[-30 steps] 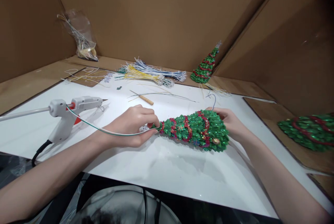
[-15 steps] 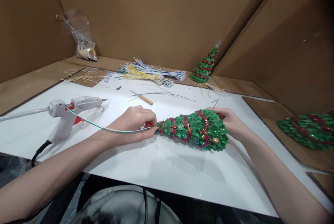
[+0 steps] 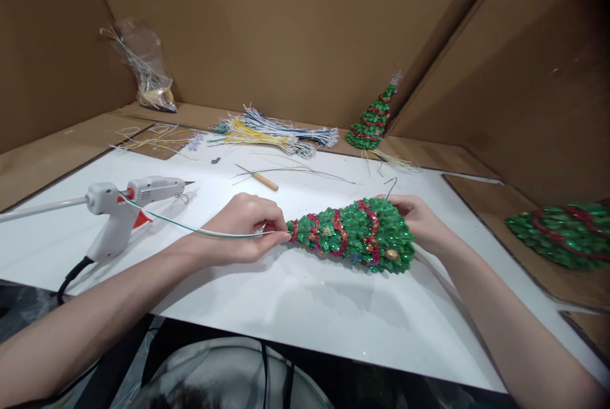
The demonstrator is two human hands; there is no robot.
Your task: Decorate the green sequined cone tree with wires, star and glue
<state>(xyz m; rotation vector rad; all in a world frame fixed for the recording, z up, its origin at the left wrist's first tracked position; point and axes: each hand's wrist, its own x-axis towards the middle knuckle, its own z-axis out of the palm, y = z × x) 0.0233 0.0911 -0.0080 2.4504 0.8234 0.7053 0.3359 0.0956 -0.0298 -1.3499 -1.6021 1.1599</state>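
A green sequin cone tree (image 3: 355, 234) with red garland lies on its side, held a little above the white board (image 3: 309, 295), its tip pointing left. My right hand (image 3: 419, 221) grips its wide base. My left hand (image 3: 243, 228) is closed in a pinch at the tree's tip, holding a thin green-white wire (image 3: 190, 228) that runs left toward the glue gun.
A white hot glue gun (image 3: 124, 206) lies at the left with its black cord. A wooden-handled awl (image 3: 264, 180), a bundle of coloured wires (image 3: 271, 133), a plastic bag (image 3: 147, 72), an upright finished tree (image 3: 374, 120) and another tree (image 3: 562, 234) at right. Cardboard walls surround.
The tree's tip and my left hand's pinch have shifted slightly; the wire now lies flatter and straighter against my left hand.
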